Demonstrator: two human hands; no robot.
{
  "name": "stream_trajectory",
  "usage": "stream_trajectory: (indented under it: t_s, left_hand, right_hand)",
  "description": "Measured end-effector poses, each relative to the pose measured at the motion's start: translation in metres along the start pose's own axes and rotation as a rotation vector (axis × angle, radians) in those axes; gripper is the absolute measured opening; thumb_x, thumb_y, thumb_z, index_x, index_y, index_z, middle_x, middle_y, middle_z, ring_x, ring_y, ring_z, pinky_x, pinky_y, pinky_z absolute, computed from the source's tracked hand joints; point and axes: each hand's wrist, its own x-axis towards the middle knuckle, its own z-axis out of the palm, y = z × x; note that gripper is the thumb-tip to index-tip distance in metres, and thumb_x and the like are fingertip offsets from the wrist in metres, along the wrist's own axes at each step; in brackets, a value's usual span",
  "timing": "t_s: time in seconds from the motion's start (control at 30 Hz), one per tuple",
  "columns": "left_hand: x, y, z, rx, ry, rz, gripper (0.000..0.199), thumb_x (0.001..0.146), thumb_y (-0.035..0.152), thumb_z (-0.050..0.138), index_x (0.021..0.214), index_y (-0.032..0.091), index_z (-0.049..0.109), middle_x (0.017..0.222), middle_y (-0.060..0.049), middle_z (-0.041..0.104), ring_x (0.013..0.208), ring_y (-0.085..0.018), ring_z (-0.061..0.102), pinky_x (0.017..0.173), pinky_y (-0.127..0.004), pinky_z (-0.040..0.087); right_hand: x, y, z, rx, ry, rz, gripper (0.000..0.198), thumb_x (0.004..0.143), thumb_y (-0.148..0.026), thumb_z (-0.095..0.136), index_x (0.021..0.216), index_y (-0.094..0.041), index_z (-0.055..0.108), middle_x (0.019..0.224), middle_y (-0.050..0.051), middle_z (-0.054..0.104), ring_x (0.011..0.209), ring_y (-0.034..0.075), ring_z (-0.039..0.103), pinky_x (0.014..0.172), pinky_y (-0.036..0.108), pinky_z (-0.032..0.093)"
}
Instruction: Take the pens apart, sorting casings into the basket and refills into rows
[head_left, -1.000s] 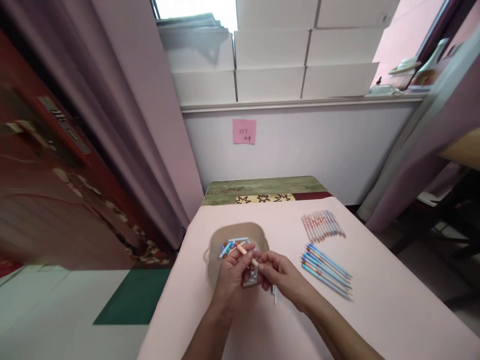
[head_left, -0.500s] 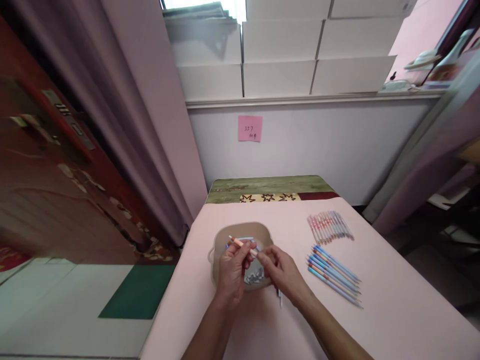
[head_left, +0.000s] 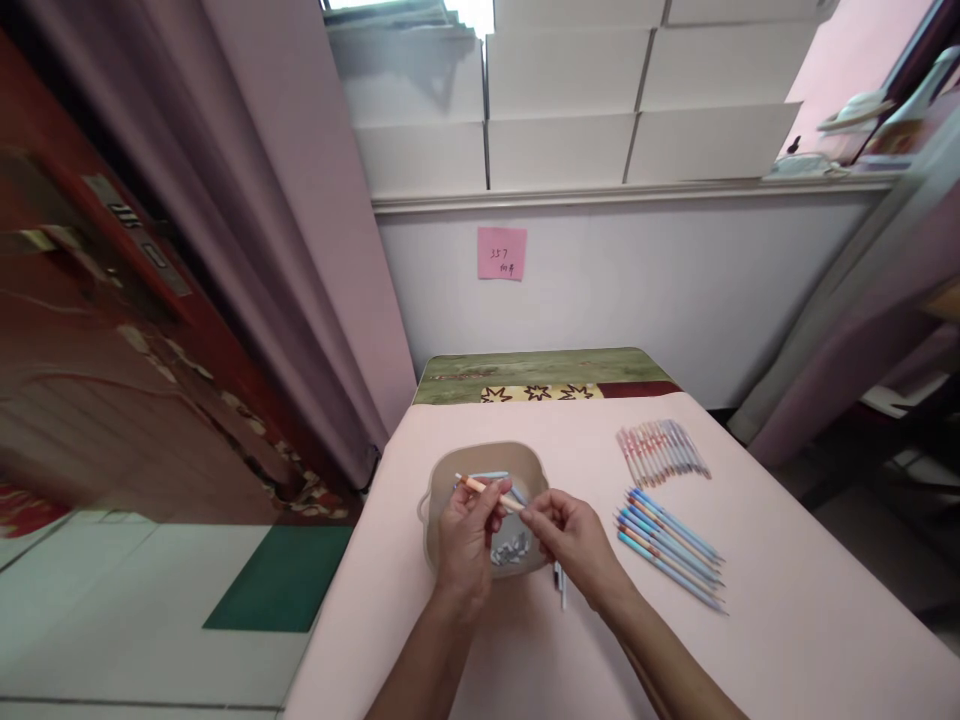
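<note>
My left hand [head_left: 465, 530] is closed around a slim white-and-orange pen [head_left: 474, 485], held at a slant over a beige basin [head_left: 442, 468]. The fingers of my right hand [head_left: 570, 535] pinch the pen's lower right end; the very tip is hidden by them. Inside the basin lie a few light-blue pens [head_left: 491, 475], partly behind my left hand, and a small heap of grey pieces [head_left: 511, 550], too small to name. Beneath my right hand, dark-and-white thin sticks [head_left: 562, 588] rest on the table beside the basin.
A row of blue pens [head_left: 671, 550] lies on the pink-covered table [head_left: 810, 610] to the right. Behind it is a row of pinkish and grey pens [head_left: 661, 452]. The white wall [head_left: 600, 280] carries a pink note [head_left: 502, 253]. A red door [head_left: 90, 380] stands at left.
Both hands stay over the basin with the pen. My right fingers sit slightly farther from my left hand, and more of the pen shows between them. The view has shifted a little.
</note>
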Motion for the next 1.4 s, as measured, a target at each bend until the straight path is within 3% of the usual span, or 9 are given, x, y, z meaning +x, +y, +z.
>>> stream_trajectory:
  t_s: [0.17,0.33,0.43,0.53,0.7,0.9,1.07,1.23,1.4]
  left_hand:
    - [0.004,0.005,-0.013,0.105,0.082,0.129,0.034,0.064,0.039,0.075,0.082,0.013,0.063,0.058,0.004,0.057,0.046,-0.006,0.043,0.047,-0.018,0.034]
    - [-0.002,0.006,-0.026,0.699,-0.087,0.247,0.020,0.066,0.032,0.071,0.075,0.019,0.060,0.061,0.004,0.059,0.055,-0.012,0.052,0.052,-0.021,0.037]
    - [-0.005,0.005,-0.031,0.890,-0.095,0.341,0.013,0.063,0.027,0.071,0.068,0.019,0.061,0.060,0.004,0.055,0.058,-0.012,0.050,0.056,-0.022,0.037]
    - [-0.006,0.006,-0.033,0.824,-0.105,0.323,0.016,0.065,0.030,0.071,0.075,0.019,0.065,0.062,0.004,0.057,0.055,-0.011,0.048,0.055,-0.021,0.037]
    - [-0.008,0.015,-0.031,0.712,-0.121,0.323,0.039,0.071,0.030,0.069,0.107,0.019,0.061,0.072,0.000,0.067,0.060,-0.013,0.056,0.060,-0.023,0.043]
    - [-0.007,0.026,-0.027,0.558,-0.107,0.311,0.038,0.070,0.033,0.071,0.104,0.019,0.060,0.087,-0.006,0.072,0.078,-0.019,0.067,0.068,-0.027,0.051]
    - [-0.002,0.026,-0.034,0.588,-0.133,0.309,0.036,0.072,0.034,0.069,0.102,0.018,0.059,0.088,-0.007,0.073,0.078,-0.020,0.068,0.067,-0.027,0.050]
    - [0.011,0.018,-0.044,1.191,-0.181,0.314,0.017,0.077,0.028,0.060,0.093,0.020,0.064,0.074,-0.004,0.071,0.068,-0.019,0.066,0.062,-0.027,0.044]
    - [0.028,0.022,-0.037,1.687,0.041,0.428,0.029,0.083,0.027,0.054,0.110,0.018,0.059,0.098,-0.011,0.069,0.092,-0.025,0.064,0.073,-0.031,0.044]
  right_hand:
    - [-0.003,0.004,-0.018,-0.206,0.191,-0.161,0.023,0.069,-0.036,0.071,0.072,-0.019,0.055,0.063,-0.003,0.054,0.058,0.012,0.047,0.053,0.021,0.036]
    - [-0.006,-0.006,-0.032,-0.353,0.155,-0.199,0.021,0.072,-0.039,0.069,0.079,-0.019,0.066,0.068,-0.001,0.059,0.057,0.013,0.048,0.054,0.023,0.038]
    - [-0.006,-0.018,-0.033,-0.456,0.151,-0.272,0.022,0.076,-0.041,0.067,0.082,-0.020,0.069,0.066,0.000,0.059,0.056,0.013,0.049,0.055,0.024,0.038]
    - [-0.008,-0.026,-0.031,-0.515,0.168,-0.312,0.021,0.079,-0.041,0.063,0.080,-0.021,0.070,0.061,0.000,0.060,0.054,0.014,0.050,0.054,0.023,0.038]
    - [-0.012,-0.032,-0.029,-0.500,0.249,-0.361,0.021,0.084,-0.039,0.057,0.085,-0.020,0.067,0.064,0.001,0.064,0.053,0.013,0.050,0.054,0.023,0.038]
    - [-0.012,-0.035,-0.029,-0.498,0.312,-0.362,0.022,0.085,-0.038,0.053,0.088,-0.020,0.066,0.062,0.000,0.062,0.051,0.013,0.049,0.053,0.023,0.037]
    - [-0.007,-0.032,-0.030,-0.547,0.251,-0.309,0.018,0.082,-0.032,0.055,0.087,-0.020,0.067,0.064,0.000,0.064,0.055,0.013,0.055,0.054,0.022,0.039]
    - [0.017,-0.021,-0.016,-0.726,0.172,-0.269,0.014,0.078,-0.021,0.055,0.085,-0.023,0.067,0.079,0.001,0.070,0.069,0.016,0.061,0.062,0.024,0.041]
    - [0.055,-0.017,0.012,-0.866,0.124,-0.323,0.025,0.079,-0.020,0.058,0.102,-0.022,0.066,0.099,0.004,0.070,0.088,0.019,0.063,0.075,0.027,0.044]
